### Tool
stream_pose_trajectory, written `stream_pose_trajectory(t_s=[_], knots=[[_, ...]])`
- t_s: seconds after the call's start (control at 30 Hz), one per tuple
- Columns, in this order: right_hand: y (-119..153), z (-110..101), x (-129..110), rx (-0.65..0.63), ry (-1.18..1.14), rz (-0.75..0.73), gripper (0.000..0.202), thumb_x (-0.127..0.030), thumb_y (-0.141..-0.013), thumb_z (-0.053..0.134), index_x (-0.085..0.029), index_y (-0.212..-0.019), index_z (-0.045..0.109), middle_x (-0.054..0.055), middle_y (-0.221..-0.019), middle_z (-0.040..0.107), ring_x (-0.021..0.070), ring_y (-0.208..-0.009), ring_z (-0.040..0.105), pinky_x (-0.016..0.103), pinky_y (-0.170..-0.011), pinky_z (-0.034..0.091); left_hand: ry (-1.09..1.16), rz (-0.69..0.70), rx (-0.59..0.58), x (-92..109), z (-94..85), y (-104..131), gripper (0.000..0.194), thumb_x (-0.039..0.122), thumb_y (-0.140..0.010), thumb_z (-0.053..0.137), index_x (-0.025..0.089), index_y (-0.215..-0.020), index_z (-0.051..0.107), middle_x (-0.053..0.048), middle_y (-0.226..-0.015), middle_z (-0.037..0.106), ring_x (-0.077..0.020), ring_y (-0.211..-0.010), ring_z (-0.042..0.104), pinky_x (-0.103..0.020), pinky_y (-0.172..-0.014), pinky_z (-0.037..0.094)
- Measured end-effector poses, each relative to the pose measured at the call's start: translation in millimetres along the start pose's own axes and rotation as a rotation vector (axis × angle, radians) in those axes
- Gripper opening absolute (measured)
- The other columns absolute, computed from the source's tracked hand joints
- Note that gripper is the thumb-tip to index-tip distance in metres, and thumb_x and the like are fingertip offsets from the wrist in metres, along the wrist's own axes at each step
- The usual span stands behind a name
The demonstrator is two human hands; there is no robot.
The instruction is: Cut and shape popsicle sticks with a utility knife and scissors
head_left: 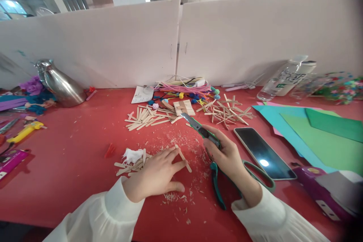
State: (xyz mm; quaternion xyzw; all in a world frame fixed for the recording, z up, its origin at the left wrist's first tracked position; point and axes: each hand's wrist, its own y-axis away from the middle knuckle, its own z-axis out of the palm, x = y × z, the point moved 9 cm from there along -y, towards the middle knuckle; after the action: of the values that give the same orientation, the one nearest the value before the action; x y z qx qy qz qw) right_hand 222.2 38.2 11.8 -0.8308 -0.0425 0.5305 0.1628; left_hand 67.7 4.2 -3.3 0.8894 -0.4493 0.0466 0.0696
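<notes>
My right hand (224, 155) is closed around a utility knife (203, 131), its metal blade extended up and to the left, above the table. My left hand (160, 172) lies palm down with its fingers stretched and apart. Its fingertips touch a single wooden craft stick (183, 159) on the table. Wood shavings (181, 136) are scattered around both hands. Under my left wrist is a small pile of craft sticks (121, 170), with a crumpled white tissue (132, 155) on it. Green-handled pliers (217, 187) lie partly beneath my right hand.
Piles of craft sticks (144, 118) and pipe cleaners (184, 88) lie farther back on the red table (70, 166). A phone (263, 153), scissors (262, 176) and coloured paper (295, 128) are at right. A metal jug (61, 83) and yellow glue gun (27, 132) are at left.
</notes>
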Motion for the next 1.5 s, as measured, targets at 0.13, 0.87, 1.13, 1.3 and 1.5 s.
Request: stream_pose_trajectory(t_s=[0.13,0.87,1.13,1.3,1.5], knots=[[-0.3,-5.9,-0.7,0.028,-0.043,0.000,0.032,-0.035,-0.083,0.050,-0.020,-0.112,0.050,-0.007,-0.055,0.044,0.0086,-0.041,0.038,0.023,-0.042,0.036,0.018,-0.020,0.004,-13.0,4.4,2.2,0.066,0.057,-0.077,0.054,0.023,-0.132,0.043,-0.015,-0.145,0.030,-0.0323,-0.132,0.028,-0.047,-0.102,0.033],[-1.4,-11.0,-24.3,-0.025,-0.100,0.051,0.028,-0.040,-0.073,0.059,-0.017,-0.086,0.065,-0.005,-0.047,0.048,0.0086,-0.040,0.039,0.022,-0.038,0.033,0.126,-0.025,-0.050,-28.1,1.1,2.7,0.072,0.062,-0.072,0.056,0.028,-0.133,0.042,-0.014,-0.147,0.023,-0.0344,-0.134,0.021,-0.051,-0.103,0.028],[1.3,-14.4,-62.1,-0.125,0.164,-0.116,0.016,-0.034,-0.078,0.057,-0.025,-0.088,0.065,-0.005,-0.053,0.060,0.0106,-0.040,0.051,0.020,-0.037,0.042,0.135,0.030,-0.129,-9.1,1.3,8.2,0.072,0.062,-0.072,0.056,0.034,-0.135,0.037,-0.015,-0.147,0.023,-0.0384,-0.132,0.027,-0.055,-0.097,0.035],[11.1,-7.3,-67.8,-0.156,0.168,-0.231,0.009,-0.029,-0.079,0.058,-0.029,-0.087,0.061,-0.004,-0.061,0.066,0.0120,-0.046,0.060,0.020,-0.043,0.049,0.192,0.054,-0.170,-9.8,5.7,9.3,0.077,0.064,-0.073,0.053,0.036,-0.140,0.026,-0.013,-0.150,0.013,-0.0404,-0.132,0.023,-0.057,-0.096,0.035],[16.8,-3.0,-41.8,-0.222,0.162,-0.199,0.014,-0.030,-0.084,0.052,-0.031,-0.096,0.058,-0.001,-0.076,0.072,0.0148,-0.062,0.069,0.018,-0.051,0.054,0.240,0.060,-0.132,-12.9,7.9,3.4,0.078,0.066,-0.072,0.052,0.032,-0.139,0.031,-0.014,-0.150,0.016,-0.0408,-0.131,0.025,-0.055,-0.098,0.033]])
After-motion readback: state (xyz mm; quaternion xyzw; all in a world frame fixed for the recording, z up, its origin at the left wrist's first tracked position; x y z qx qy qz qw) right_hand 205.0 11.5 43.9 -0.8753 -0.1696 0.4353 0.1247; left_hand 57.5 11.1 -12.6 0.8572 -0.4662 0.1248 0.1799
